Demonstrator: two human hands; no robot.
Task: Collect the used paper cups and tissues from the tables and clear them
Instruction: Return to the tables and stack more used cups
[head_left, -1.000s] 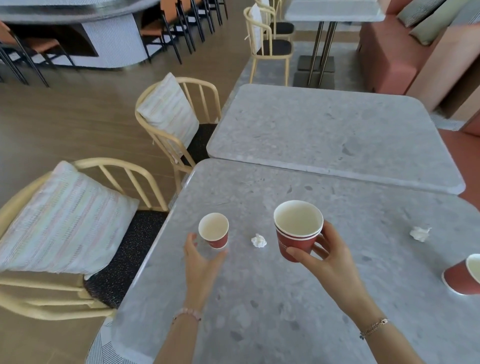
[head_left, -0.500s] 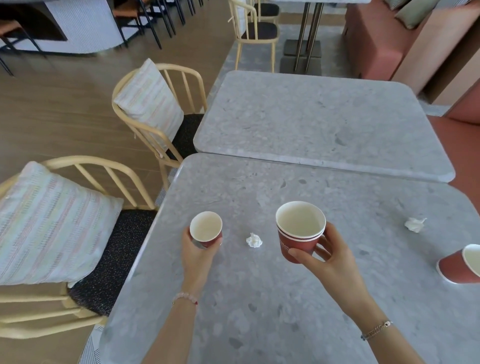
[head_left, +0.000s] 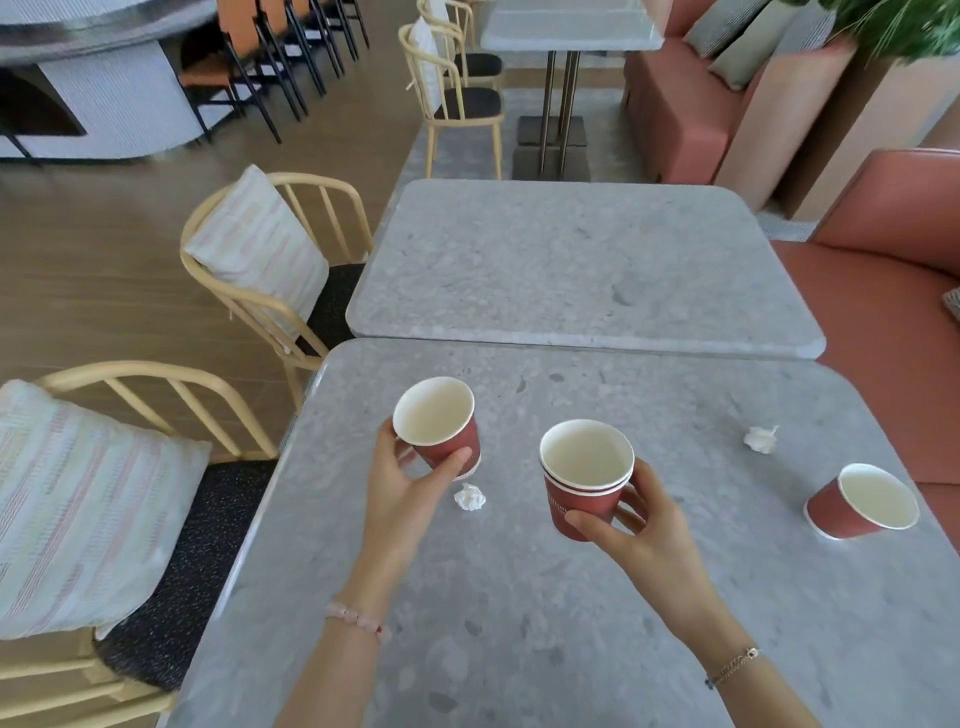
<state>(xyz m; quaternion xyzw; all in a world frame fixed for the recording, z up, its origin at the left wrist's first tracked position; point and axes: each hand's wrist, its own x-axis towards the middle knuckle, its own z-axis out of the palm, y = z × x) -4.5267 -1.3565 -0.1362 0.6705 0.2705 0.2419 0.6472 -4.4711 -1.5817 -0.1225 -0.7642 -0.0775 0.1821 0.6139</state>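
Grey table (head_left: 519, 597) below, both hands grip raised red cups.

A café seating area: a grey speckled stone-top desk (head_left: 571, 597) with a second grey desk (head_left: 571, 270) just beyond it and a third grey desk (head_left: 571, 31) farther back; pale yellow spindle-back chairs (head_left: 332, 301) with striped cushions (head_left: 260, 244); salmon-pink upholstered benches (head_left: 883, 218) on the right; a curved white bar counter (head_left: 104, 93) lined with orange-seated black stools (head_left: 208, 70); a red paper cup (head_left: 852, 506) and a crumpled white tissue (head_left: 759, 439) lying on the nearest desk.
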